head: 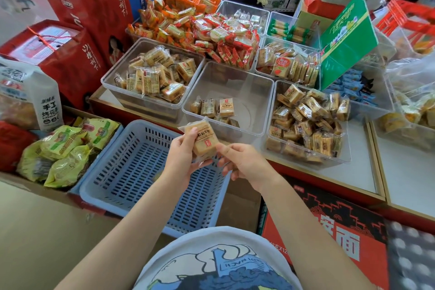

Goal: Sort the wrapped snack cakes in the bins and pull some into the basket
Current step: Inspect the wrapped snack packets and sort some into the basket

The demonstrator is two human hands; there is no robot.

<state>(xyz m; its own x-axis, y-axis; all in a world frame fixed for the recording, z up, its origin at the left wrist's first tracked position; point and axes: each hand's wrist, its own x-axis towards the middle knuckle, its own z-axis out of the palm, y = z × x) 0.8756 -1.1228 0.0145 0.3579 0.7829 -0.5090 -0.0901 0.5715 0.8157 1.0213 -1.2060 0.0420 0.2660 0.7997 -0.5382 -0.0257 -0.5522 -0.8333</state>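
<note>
I hold one clear-wrapped tan snack cake (203, 141) over the far edge of the blue slotted basket (131, 172). My left hand (182, 156) grips its left side with curled fingers, and my right hand (242, 162) pinches its right edge. The basket holds no cakes that I can see. Just beyond stands a clear middle bin (254, 92) with a few cakes (213, 107) at its bottom. The clear bin to the left (117, 88) and the one to the right (341, 155) are heaped with similar wrapped cakes.
Behind the bins lie piles of orange and red wrapped snacks (188, 19) and a green cardboard sign (346, 40). Red gift boxes (77, 30) stand at the left, green snack bags (63, 150) beside the basket, and a red carton (329, 226) at lower right.
</note>
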